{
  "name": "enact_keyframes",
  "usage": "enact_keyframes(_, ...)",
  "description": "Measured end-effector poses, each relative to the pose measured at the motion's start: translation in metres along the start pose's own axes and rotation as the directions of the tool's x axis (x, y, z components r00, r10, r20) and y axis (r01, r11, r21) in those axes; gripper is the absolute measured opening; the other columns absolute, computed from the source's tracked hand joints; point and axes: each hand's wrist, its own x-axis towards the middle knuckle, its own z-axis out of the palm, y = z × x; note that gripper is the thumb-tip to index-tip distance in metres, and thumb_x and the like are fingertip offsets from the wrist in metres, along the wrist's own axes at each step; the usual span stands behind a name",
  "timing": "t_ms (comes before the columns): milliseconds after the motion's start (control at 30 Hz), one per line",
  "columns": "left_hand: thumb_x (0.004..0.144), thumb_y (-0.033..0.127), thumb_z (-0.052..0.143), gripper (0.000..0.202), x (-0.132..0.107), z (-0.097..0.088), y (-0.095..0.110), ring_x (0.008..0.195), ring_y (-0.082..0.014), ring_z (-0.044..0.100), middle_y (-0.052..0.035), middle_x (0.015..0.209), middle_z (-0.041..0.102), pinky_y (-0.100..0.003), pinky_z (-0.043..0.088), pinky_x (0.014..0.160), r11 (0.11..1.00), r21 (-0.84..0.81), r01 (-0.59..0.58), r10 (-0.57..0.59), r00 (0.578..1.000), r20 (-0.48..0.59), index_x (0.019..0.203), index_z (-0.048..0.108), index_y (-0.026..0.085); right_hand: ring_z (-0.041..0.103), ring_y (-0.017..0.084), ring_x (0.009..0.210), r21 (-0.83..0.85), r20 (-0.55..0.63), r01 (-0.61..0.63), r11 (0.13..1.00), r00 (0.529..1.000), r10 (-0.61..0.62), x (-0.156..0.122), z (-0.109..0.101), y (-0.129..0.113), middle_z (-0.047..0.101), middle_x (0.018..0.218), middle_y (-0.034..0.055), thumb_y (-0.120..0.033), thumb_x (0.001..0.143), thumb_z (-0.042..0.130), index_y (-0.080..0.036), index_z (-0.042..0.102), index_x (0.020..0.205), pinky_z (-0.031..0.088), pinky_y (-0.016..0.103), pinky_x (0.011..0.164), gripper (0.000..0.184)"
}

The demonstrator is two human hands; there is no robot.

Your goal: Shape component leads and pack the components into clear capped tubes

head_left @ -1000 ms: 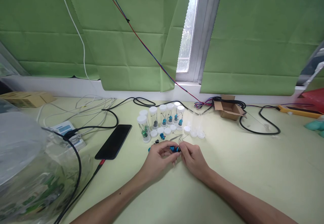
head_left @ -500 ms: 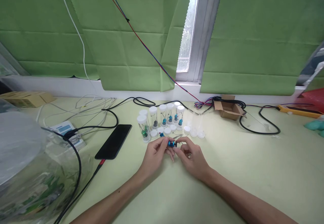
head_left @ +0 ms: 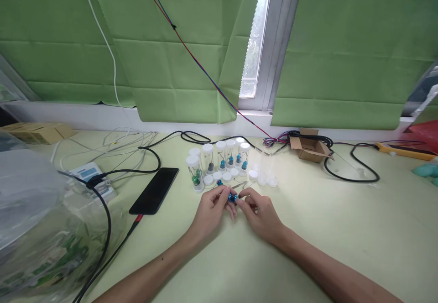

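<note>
Nearest us, a clear plastic bag (head_left: 37, 257) is bulging at the left, and our bare forearms (head_left: 171, 253) are slanting in over the pale table (head_left: 342, 221). Our left hand (head_left: 209, 208) is gripping a small blue and black part (head_left: 232, 197) between thumb and fingers. Our right hand (head_left: 260, 211) is facing it, thumb and forefinger curving at the part's right end; whether they are pinching it, we cannot tell. The part is sitting between our two hands, just in front of a second blue piece (head_left: 219, 182) and a slim metal tool (head_left: 238, 185) that are lying on the table. To the left, a black phone (head_left: 154, 190) is lying flat near a white device (head_left: 87, 174). Beyond our hands, white caps (head_left: 226, 176) are lying in a row, and behind them we are seeing clear tubes (head_left: 208, 158) standing upright, their white lids (head_left: 207, 148) on, with blue, green or grey pieces (head_left: 231, 160) inside. Farther off, an open cardboard box (head_left: 308, 152) is standing beside coiled black cables (head_left: 294, 133), and behind it all, green blinds (head_left: 178, 70) are hanging at a window (head_left: 252, 56).
</note>
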Motion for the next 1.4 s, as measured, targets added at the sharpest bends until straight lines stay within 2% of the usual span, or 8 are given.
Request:
enact_keyframes(200,0.095,0.042,0.048,0.031,-0.0009,0.0020,0.0033,0.049,-0.0133,0.056,0.0014,0.058,0.059,-0.025,0.047,0.052,0.999,0.043,0.010,-0.010,1.000,0.010,0.084,0.062,0.016,0.029,0.010,0.049,-0.014,0.001,-0.020,1.000,1.000,0.020,0.0003,0.0003,0.0001,0.033,0.053,-0.0091,-0.031,0.095,0.047,-0.018,0.054,0.086,0.024,0.023,0.049,0.018)
enact_keyframes(367,0.094,0.044,0.049,0.033,-0.0022,0.0039,0.0062,0.041,-0.0094,0.049,0.0033,0.056,0.054,-0.022,0.039,0.044,0.997,0.026,0.073,-0.073,0.997,-0.011,0.081,0.060,0.016,0.029,0.010,0.049,-0.018,-0.012,-0.039,0.999,0.999,0.039,0.0009,0.0004,-0.0001,0.033,0.053,-0.0089,-0.033,0.096,0.046,-0.018,0.054,0.086,0.025,0.023,0.049,0.020)
enact_keyframes(667,0.093,0.044,0.050,0.034,-0.0026,0.0046,0.0096,0.042,-0.0099,0.051,0.0024,0.058,0.055,-0.022,0.041,0.044,0.996,0.013,0.090,-0.090,0.996,0.020,0.080,0.060,0.015,0.029,0.009,0.051,0.001,-0.004,-0.042,0.999,0.999,0.042,0.0015,0.0010,0.0001,0.039,0.057,-0.0065,-0.035,0.097,0.043,-0.019,0.048,0.073,0.026,0.023,0.050,0.029)
enact_keyframes(800,0.092,0.045,0.050,0.035,-0.0032,0.0060,0.0097,0.041,-0.0098,0.051,0.0019,0.060,0.056,-0.022,0.041,0.043,0.994,0.000,0.105,-0.105,0.994,0.026,0.080,0.060,0.015,0.029,0.010,0.051,-0.032,-0.011,-0.034,0.999,0.999,0.033,0.0025,0.0015,0.0008,0.036,0.055,-0.0063,-0.035,0.098,0.040,-0.020,0.041,0.065,0.027,0.023,0.051,0.036)
enact_keyframes(967,0.092,0.046,0.051,0.036,-0.0027,0.0066,0.0061,0.041,-0.0096,0.050,0.0015,0.059,0.056,-0.022,0.041,0.042,0.994,-0.014,0.109,-0.108,0.994,0.020,0.080,0.061,0.014,0.030,0.011,0.051,-0.047,-0.011,-0.050,0.998,0.999,0.050,0.0029,0.0018,0.0018,0.038,0.055,-0.0054,-0.035,0.100,0.036,-0.020,0.043,0.064,0.028,0.024,0.052,0.039)
enact_keyframes(1067,0.091,0.047,0.052,0.037,-0.0006,0.0060,0.0052,0.040,-0.0101,0.050,0.0016,0.058,0.055,-0.022,0.041,0.041,0.994,-0.031,0.109,-0.109,0.994,0.002,0.079,0.061,0.014,0.030,0.011,0.051,-0.040,-0.025,-0.072,0.997,0.997,0.071,0.0026,0.0012,0.0007,0.037,0.055,-0.0060,-0.037,0.099,0.038,-0.020,0.048,0.069,0.028,0.024,0.051,0.036)
enact_keyframes(1233,0.089,0.046,0.055,0.035,0.0024,0.0034,0.0051,0.040,-0.0102,0.050,0.0014,0.055,0.056,-0.022,0.040,0.039,0.992,-0.054,0.113,-0.117,0.991,-0.066,0.080,0.062,0.014,0.028,0.010,0.046,0.014,0.013,-0.096,0.995,0.995,0.096,0.0013,0.0001,-0.0030,0.034,0.050,-0.0104,-0.036,0.096,0.046,-0.018,0.054,0.101,0.024,0.023,0.048,0.020)
enact_keyframes(1400,0.089,0.046,0.055,0.035,0.0025,0.0026,0.0042,0.040,-0.0097,0.049,0.0019,0.055,0.056,-0.022,0.040,0.040,0.992,-0.053,0.111,-0.114,0.991,-0.072,0.081,0.062,0.013,0.029,0.010,0.046,0.008,0.031,-0.067,0.998,0.997,0.067,0.0009,-0.0001,-0.0028,0.034,0.051,-0.0110,-0.034,0.095,0.047,-0.018,0.052,0.101,0.024,0.022,0.048,0.019)
